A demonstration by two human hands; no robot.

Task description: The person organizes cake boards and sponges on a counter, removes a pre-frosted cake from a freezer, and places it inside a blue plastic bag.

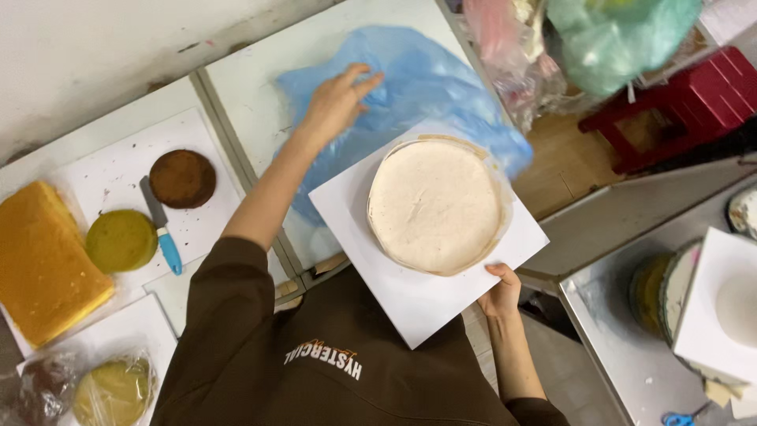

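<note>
Head view, left hand [335, 102]: open, flat on blue plastic sheet [410, 87].
Right hand [502, 292]: pinching white board [418, 304] edge, cake [435, 205] near rim.

You're looking down on white worktops [260, 95] against a scuffed pale wall [87, 47]. A red plastic stool [694, 95] stands on the brown floor [564, 162], beside a steel counter [615, 347] at right.
</note>
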